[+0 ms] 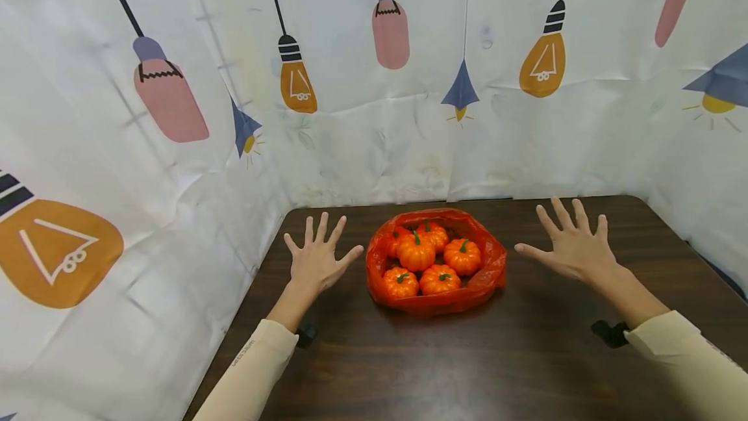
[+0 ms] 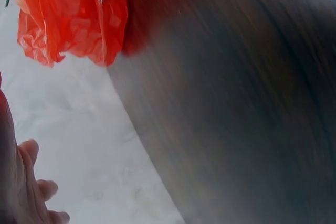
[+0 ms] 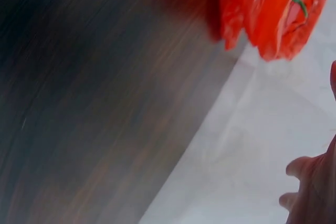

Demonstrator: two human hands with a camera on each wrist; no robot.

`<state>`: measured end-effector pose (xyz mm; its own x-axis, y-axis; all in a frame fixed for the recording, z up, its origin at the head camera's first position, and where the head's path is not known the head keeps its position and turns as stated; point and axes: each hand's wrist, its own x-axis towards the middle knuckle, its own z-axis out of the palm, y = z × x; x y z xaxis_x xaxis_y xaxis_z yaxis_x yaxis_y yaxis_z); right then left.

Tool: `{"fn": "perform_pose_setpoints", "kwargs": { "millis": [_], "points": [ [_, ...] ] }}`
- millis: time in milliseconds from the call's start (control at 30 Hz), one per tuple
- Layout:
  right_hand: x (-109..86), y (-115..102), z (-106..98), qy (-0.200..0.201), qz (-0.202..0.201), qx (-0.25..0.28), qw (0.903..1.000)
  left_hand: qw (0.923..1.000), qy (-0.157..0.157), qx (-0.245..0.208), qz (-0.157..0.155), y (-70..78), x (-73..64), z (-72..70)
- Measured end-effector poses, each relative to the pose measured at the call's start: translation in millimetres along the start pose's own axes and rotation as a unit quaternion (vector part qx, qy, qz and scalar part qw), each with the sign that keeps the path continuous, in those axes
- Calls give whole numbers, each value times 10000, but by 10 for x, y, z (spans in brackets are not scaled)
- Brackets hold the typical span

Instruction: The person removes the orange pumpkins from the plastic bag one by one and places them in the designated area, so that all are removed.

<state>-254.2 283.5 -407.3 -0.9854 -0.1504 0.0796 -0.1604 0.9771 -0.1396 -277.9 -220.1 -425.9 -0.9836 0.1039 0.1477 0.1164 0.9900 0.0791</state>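
In the head view a red plastic bag sits on the dark table, its mouth spread wide. Several small orange pumpkins with green stems lie inside it. My left hand is held up to the left of the bag, fingers spread, touching nothing. On the other side my right hand is raised the same way, fingers spread and apart from the bag. Both wrist views show a side of the red bag and only part of each hand; the pumpkins are mostly hidden there.
The dark wood-grain table runs up to a white sheet printed with hanging lamps, which rises behind it and along the left and right sides. A dark strap or device is at the right wrist, and another at the left.
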Motion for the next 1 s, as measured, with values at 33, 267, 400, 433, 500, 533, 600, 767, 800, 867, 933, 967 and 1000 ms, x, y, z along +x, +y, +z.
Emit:
{"fn": "perform_pose_setpoints", "kwargs": {
  "millis": [33, 267, 400, 433, 500, 533, 600, 767, 800, 867, 933, 967, 1000],
  "points": [
    [-3, -32, 10, -15, -6, 52, 10000, 10000, 17, -30, 12, 26, -3, 15],
    [8, -221, 81, 7, -72, 533, 9986, 9984, 140, -529, 111, 216, 9, 85],
    [34, -333, 100, 81, -110, 934, 9955, 9946, 223, -1004, 154, 266, 28, 136],
    [41, -359, 104, 116, -126, 1025, 9946, 9928, 260, -1160, 161, 270, 33, 150],
    [56, -404, 114, 198, -178, 1217, 9922, 9889, 377, -1426, 165, 273, 38, 177],
    [65, -422, 121, 240, -209, 1306, 9909, 9865, 441, -1568, 169, 271, 41, 192],
    [84, -453, 134, 294, -269, 1501, 9879, 9814, 584, -1818, 182, 269, 52, 222],
    [143, -501, 158, 416, -354, 1950, 9793, 9614, 930, -2575, 284, 278, 96, 281],
    [156, -515, 162, 473, -378, 2061, 9767, 9558, 983, -2755, 296, 284, 105, 288],
    [186, -545, 179, 573, -430, 2267, 9713, 9433, 1082, -3126, 265, 293, 122, 302],
    [219, -586, 204, 634, -518, 2488, 9651, 9303, 1155, -3477, 163, 297, 130, 320],
    [237, -607, 220, 652, -558, 2599, 9618, 9227, 1173, -3672, 107, 299, 131, 327],
    [253, -630, 235, 668, -606, 2690, 9589, 9154, 1190, -3845, 44, 301, 133, 333]
  ]
}}
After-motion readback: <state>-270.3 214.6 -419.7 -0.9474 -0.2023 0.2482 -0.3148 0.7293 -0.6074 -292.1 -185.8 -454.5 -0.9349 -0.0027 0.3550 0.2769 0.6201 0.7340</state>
